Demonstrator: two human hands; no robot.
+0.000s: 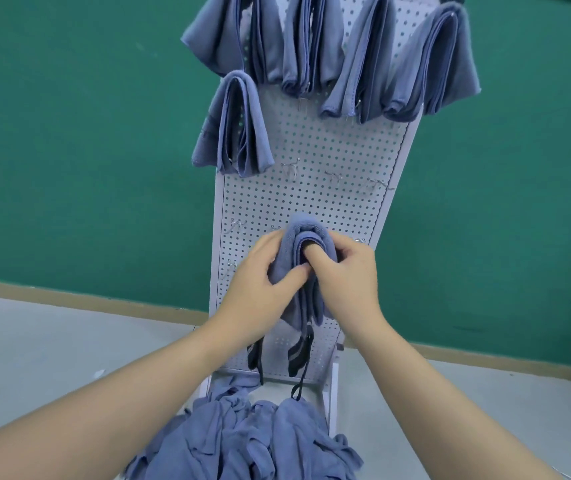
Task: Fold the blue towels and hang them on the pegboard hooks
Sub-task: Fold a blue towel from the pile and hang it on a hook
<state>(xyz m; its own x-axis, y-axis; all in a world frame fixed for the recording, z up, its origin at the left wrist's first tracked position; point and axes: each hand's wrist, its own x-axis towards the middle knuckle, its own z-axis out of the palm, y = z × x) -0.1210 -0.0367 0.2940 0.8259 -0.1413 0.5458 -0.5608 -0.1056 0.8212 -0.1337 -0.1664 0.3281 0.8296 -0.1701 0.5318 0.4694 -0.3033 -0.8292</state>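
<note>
Towels in blue are the whole job, and the white pegboard [311,150] is the biggest piece: five folded towels [235,126] already hang on its upper hooks, while bare hooks [336,176] wait lower down. Below lies a loose heap of unfolded towels [242,441], limp and light by the look of it. Smaller, the folded towel [306,237] in hand sits against the board's lower rows, its dark-edged ends dangling. Left hand [259,289] wraps its side; right hand [346,275] pinches with a fingertip tucked into the fold. Soft cloth will slump, so gripping at the fold's crown seems wisest.
</note>
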